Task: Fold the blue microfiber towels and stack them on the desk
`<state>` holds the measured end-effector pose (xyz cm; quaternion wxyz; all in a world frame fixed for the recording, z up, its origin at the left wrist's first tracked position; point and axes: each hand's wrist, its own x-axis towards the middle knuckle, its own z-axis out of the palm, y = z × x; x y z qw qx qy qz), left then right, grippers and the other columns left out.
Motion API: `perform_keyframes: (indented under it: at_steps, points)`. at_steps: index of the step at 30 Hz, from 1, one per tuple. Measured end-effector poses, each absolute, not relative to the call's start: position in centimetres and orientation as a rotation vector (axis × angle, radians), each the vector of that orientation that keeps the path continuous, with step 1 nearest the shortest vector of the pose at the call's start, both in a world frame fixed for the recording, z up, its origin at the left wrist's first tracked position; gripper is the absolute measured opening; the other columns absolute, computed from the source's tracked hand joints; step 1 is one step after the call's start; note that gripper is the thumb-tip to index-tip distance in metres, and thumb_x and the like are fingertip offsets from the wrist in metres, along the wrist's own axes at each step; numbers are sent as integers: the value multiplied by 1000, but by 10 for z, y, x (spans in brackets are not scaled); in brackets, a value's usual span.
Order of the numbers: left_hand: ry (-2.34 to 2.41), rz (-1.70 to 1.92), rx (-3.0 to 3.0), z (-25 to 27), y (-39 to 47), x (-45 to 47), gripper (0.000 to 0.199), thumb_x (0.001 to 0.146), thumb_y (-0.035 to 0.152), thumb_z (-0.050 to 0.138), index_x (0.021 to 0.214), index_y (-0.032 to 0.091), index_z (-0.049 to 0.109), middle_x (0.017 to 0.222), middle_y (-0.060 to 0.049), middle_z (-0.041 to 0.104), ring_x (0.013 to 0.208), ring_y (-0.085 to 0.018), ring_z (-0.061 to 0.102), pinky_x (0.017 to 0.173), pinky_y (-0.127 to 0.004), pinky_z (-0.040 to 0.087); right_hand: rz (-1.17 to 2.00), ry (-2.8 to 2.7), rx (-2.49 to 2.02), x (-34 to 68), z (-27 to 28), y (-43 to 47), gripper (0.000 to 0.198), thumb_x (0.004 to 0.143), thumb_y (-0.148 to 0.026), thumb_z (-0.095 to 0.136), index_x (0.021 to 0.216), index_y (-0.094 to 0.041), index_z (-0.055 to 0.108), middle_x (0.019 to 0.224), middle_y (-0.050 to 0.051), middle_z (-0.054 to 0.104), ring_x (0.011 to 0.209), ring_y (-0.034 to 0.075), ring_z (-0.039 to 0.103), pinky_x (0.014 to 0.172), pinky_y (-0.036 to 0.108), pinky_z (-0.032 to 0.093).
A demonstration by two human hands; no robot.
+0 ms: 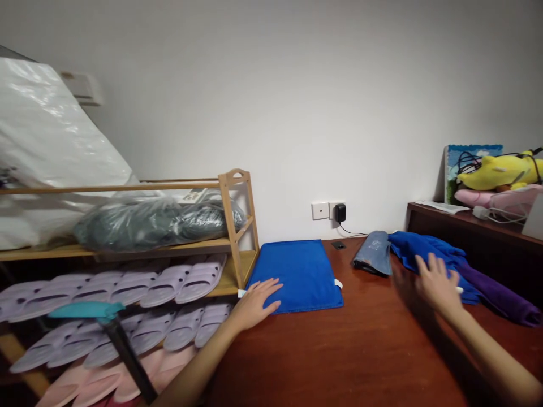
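My left hand (258, 301) lies flat with its fingers stretched out on the front left corner of a folded blue cloth (297, 271). White tags stick out at two edges of this cloth. Over on the right, my right hand (438, 282) has its fingers spread, slightly blurred, at a crumpled blue cloth (428, 249); whether it touches the cloth I cannot tell. A rolled purple cloth (504, 294) lies beside the crumpled one. Left of my right hand is a folded grey-blue denim piece (374, 253).
A wooden rack (236, 226) at the left holds rows of lilac slippers (203, 280) and a plastic-wrapped bundle (161, 223). A black plug adapter (340, 213) sits in the wall above the brown table (331, 356). A yellow plush toy (500, 172) rests on the raised right shelf.
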<state>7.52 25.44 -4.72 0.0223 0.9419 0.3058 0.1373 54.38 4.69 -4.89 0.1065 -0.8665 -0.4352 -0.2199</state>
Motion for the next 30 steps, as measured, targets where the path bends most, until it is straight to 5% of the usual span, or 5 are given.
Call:
perform_keyframes:
  at_steps: [4, 11, 20, 24, 30]
  points:
    - [952, 436, 2915, -48, 255, 75, 45, 91, 48, 45, 135, 34, 45, 144, -1, 41, 132, -24, 36, 109, -46, 24, -415, -1572, -2447, 491, -53, 109, 57, 89, -31, 32, 145, -30, 20, 151, 7, 22, 136, 25, 23, 103, 53, 25]
    - [937, 423, 2935, -50, 257, 73, 46, 91, 45, 47, 135, 33, 45, 144, -2, 41, 132, -24, 36, 108, -46, 24, -65, -1660, -2394, 467, -70, 112, 48, 90, -38, 27, 135, -26, 40, 142, 11, 39, 126, 29, 39, 92, 61, 31]
    - [903, 263, 2959, -36, 237, 75, 50, 95, 53, 30, 143, 37, 28, 151, -2, 24, 138, -25, 22, 109, -53, 15, 15, -1918, -2175, 403, -49, -27, 46, 88, -54, 31, 123, -31, 49, 124, 8, 51, 106, 24, 52, 90, 46, 36]
    - [1104, 305, 2923, -32, 210, 73, 51, 95, 47, 33, 144, 32, 28, 152, -6, 22, 139, -29, 18, 107, -58, 16, 44, -1694, -2165, 400, -46, -65, 47, 87, -60, 28, 109, -31, 57, 115, 8, 56, 103, 25, 54, 93, 47, 35]
    - [821, 401, 2952, -21, 138, 57, 57, 95, 41, 39, 147, 33, 18, 153, -2, 17, 140, -23, 16, 111, -49, 18, -85, -1152, -2510, 435, -58, -53, 52, 75, -59, 38, 97, -17, 61, 104, 21, 61, 102, 39, 56, 84, 57, 39]
